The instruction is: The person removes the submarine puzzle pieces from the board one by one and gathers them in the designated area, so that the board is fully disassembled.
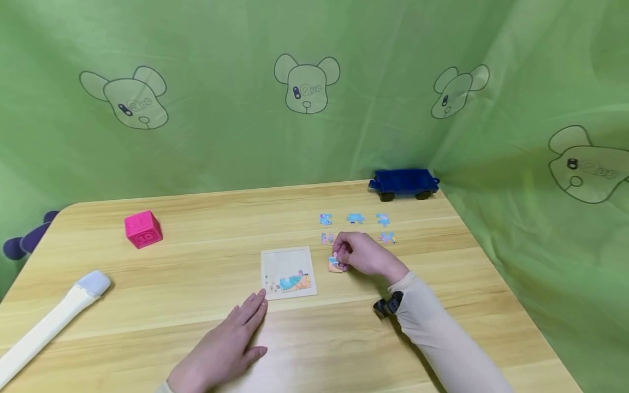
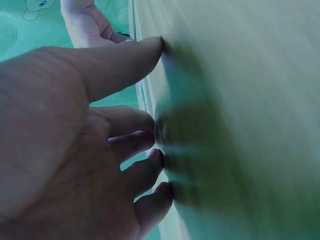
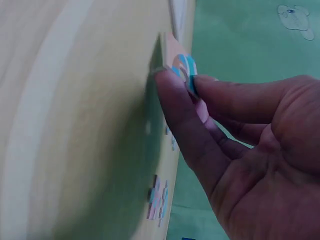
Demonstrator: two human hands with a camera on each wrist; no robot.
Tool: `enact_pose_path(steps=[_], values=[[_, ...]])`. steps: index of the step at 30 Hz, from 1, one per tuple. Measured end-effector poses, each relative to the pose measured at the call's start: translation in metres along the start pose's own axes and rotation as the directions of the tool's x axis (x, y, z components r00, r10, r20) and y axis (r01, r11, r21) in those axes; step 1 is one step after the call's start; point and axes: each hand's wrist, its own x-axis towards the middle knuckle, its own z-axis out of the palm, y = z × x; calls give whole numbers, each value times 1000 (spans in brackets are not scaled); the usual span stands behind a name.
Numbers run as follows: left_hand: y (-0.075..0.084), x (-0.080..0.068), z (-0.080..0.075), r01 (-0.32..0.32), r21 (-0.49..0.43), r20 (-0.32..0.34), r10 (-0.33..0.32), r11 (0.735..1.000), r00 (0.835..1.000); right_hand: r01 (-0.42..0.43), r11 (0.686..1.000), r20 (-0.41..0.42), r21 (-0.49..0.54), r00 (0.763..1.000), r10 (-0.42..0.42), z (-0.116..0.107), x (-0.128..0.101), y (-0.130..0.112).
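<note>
1 puzzle piece flat, right hand pinching

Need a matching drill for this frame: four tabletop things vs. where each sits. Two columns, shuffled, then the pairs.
Things:
1. pink cube
2. blue toy wagon
3. puzzle tray
4. white tool

Places:
A. far right edge of the table
B. near left corner
C. far left part of the table
D. middle, between the left hand and right hand

Pairs: 1-C, 2-A, 3-D, 4-B
</note>
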Motion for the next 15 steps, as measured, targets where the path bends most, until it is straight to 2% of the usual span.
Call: enact_pose_path(steps=[3,10,15], values=[[-1,0,0,-1,-4,0,1,1000,1000,2,1000,12,-14,1000,-2,2,3,2],[-2,0,1,-6,1,-1,6,1000,1000,15,984,-19,-178,1000,-19,5,9,2],[-2,0,1,-5,4,-2,5,1000,1000,6,975,-46,-223,999,-16,5,7,0]])
